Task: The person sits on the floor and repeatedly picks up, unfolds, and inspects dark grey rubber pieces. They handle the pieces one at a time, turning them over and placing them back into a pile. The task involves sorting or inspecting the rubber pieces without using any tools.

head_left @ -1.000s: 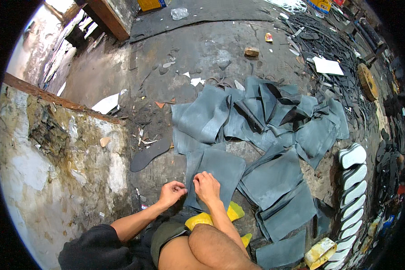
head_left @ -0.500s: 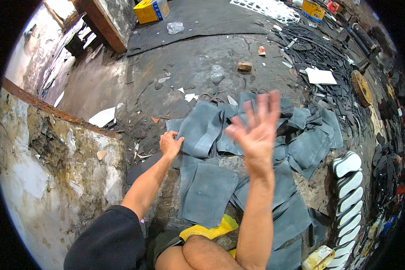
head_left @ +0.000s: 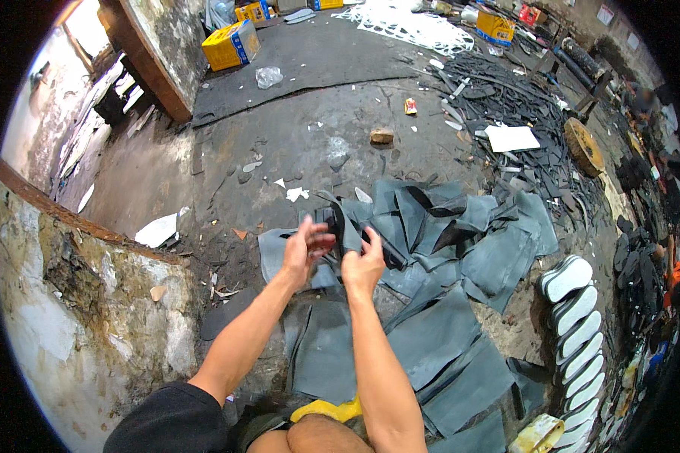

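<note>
While several sheets (head_left: 329,355) already lie flat by the knee (head_left: 323,436) and a heap (head_left: 499,260) is left rumpled beyond, here's the right hand (head_left: 361,272) apparently pinching a bent sheet (head_left: 349,226) toward the floor's (head_left: 302,113) left edge, the left hand (head_left: 304,253) half-open alongside, contact unclear.
</note>
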The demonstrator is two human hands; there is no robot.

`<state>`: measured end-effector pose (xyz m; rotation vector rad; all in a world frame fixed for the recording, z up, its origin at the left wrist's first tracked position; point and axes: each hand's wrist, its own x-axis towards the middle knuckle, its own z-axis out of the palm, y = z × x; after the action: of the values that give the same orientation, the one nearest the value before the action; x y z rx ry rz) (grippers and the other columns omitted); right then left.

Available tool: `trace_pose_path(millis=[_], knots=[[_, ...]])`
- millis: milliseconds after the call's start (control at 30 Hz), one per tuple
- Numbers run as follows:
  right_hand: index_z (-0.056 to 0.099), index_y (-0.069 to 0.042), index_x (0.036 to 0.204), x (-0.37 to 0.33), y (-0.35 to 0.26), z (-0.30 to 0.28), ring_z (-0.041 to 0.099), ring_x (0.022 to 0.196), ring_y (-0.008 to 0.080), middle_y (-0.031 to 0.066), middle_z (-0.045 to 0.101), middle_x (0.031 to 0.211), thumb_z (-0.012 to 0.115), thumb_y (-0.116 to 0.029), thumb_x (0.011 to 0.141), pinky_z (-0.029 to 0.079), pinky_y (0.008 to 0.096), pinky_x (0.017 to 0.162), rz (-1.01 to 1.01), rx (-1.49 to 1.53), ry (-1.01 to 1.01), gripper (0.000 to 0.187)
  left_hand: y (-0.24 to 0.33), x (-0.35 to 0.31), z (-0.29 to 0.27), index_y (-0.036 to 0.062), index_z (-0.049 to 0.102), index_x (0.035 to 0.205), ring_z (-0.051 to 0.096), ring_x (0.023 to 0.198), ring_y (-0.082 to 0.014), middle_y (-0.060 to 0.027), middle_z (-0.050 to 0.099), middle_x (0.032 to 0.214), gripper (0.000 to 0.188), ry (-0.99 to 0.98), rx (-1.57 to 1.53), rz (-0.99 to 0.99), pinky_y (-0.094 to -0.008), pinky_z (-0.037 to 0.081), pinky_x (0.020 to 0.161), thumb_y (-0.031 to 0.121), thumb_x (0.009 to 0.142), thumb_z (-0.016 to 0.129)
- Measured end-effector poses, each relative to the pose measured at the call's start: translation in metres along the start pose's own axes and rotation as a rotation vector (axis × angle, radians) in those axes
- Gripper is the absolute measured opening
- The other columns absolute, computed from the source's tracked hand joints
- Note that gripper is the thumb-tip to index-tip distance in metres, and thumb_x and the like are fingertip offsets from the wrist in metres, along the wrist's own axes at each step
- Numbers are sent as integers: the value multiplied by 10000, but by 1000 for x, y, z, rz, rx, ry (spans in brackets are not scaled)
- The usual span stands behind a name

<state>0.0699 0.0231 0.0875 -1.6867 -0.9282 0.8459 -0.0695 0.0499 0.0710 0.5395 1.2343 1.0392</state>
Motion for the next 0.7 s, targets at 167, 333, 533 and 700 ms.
trace_pose_path(millis=[167,333,533,700], knots=[[703,31,1141,47,14,-48,670,1029,269,161,726,1127,607,-68,873,491,378,968,214,313,298,301,-69,24,-47,103,642,1330,622,1123,-263,-94,647,1313,530,137,244,-273,-449,519,944,490,970,675],[651,-17,1229,69,7,-127,621,1067,205,53,683,1181,625,-205,985,460,345,977,267,704,220,309,-67,29,-49,88,681,1249,639,710,-182,-32,691,892,447,264,1050,311,-340,538,647,372,919,780],[674,-30,1228,75,-17,-194,636,1139,261,77,705,1245,602,-269,1013,432,410,1096,396,997,-165,329,-76,26,70,100,573,1405,650,908,-250,-123,635,1209,799,-124,194,-322,-398,553,731,723,907,604],[650,-1,1290,63,-28,-272,659,1175,319,144,699,1289,564,-237,1041,490,483,1072,400,953,-243,353,-79,0,131,189,305,1623,564,1295,-337,-153,532,1502,989,-528,-336,-569,-456,441,1061,789,883,573]])
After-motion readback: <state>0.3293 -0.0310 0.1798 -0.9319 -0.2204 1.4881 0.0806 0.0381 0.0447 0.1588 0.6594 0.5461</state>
